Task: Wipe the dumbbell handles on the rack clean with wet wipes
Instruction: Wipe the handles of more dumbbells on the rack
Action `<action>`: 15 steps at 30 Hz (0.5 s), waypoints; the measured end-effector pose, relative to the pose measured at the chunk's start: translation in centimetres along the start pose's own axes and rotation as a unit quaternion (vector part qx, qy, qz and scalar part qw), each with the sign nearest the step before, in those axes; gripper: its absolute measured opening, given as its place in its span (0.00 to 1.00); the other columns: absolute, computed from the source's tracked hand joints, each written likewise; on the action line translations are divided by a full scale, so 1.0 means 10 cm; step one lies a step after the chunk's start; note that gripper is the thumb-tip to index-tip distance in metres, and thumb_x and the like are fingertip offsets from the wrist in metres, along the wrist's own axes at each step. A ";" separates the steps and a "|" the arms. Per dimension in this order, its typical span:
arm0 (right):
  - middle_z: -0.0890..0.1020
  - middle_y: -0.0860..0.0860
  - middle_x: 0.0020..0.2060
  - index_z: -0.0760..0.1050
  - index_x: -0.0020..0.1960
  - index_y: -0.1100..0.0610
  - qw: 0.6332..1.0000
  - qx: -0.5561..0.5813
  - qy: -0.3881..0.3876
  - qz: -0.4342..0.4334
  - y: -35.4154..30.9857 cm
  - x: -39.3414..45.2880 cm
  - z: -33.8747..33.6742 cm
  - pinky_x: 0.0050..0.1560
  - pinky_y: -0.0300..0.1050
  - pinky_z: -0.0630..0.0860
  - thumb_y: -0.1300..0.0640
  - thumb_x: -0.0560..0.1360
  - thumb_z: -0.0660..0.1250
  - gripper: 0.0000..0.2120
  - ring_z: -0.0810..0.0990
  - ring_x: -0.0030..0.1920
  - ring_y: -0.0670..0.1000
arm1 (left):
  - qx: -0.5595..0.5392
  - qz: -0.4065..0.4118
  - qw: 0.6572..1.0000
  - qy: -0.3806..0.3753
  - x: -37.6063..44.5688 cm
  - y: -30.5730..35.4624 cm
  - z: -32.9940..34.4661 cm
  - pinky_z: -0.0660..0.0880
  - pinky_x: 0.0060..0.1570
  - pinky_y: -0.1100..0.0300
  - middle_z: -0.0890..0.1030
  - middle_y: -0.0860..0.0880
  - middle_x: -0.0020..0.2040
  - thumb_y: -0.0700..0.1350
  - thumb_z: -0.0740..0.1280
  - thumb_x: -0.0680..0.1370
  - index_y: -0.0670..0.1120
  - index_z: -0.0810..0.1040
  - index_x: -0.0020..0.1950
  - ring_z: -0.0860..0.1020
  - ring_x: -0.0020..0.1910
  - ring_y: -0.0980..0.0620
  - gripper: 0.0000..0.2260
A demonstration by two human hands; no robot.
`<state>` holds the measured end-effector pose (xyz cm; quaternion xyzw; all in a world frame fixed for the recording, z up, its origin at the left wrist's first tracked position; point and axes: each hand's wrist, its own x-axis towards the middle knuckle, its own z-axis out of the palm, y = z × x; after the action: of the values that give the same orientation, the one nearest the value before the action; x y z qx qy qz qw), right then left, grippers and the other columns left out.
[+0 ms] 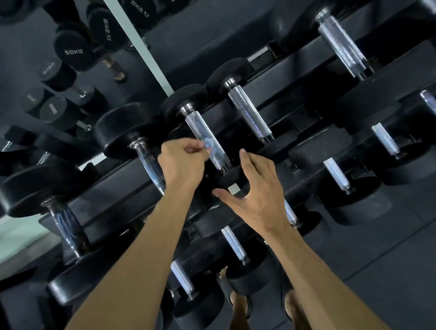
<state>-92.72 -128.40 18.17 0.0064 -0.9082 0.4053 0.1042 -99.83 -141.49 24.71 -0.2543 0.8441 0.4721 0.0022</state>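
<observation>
Head view: wet wipe, a small wad, is being pinched by the left hand against the knurled dumbbell handle, whose long axis is running away up-left on the rack; the right hand, spread and holding nothing, is being held just below.

Dumbbell handles are shiny metal, rough with knurling; beside them, dumbbell heads look matt black rubber; the rack matt black.

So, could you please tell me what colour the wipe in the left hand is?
Pale blue; the wipe shows in the head view, pinched against a silver handle.
</observation>
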 end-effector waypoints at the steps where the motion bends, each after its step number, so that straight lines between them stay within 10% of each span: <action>1: 0.77 0.53 0.62 0.70 0.72 0.61 1.000 -0.002 0.000 -0.002 0.00 0.00 0.00 0.57 0.41 0.71 0.35 0.66 0.71 0.43 0.72 0.64 0.53 | 0.001 -0.002 1.000 -0.002 -0.02 0.00 0.00 0.77 0.42 0.72 0.84 0.54 0.37 0.41 0.78 0.70 0.48 0.84 0.41 0.82 0.37 0.62 0.05; 8: 0.78 0.54 0.61 0.71 0.71 0.62 1.000 -0.001 0.007 -0.008 0.02 0.01 0.00 0.57 0.40 0.71 0.36 0.66 0.72 0.43 0.73 0.63 0.54 | -0.065 0.018 0.988 0.140 0.37 0.24 0.06 0.80 0.51 0.63 0.83 0.56 0.37 0.41 0.76 0.72 0.49 0.85 0.44 0.82 0.41 0.59 0.04; 15: 0.78 0.54 0.61 0.71 0.71 0.62 1.000 -0.010 0.008 -0.015 0.03 0.00 0.01 0.54 0.40 0.71 0.34 0.67 0.70 0.43 0.72 0.63 0.52 | 0.040 0.080 0.996 0.002 -0.01 0.05 -0.01 0.76 0.47 0.72 0.83 0.58 0.40 0.39 0.75 0.74 0.47 0.85 0.47 0.81 0.41 0.63 0.04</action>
<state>-92.79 -128.25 17.90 0.0160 -0.9113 0.3943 0.1179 -99.93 -141.31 25.25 -0.1869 0.8798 0.4361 -0.0274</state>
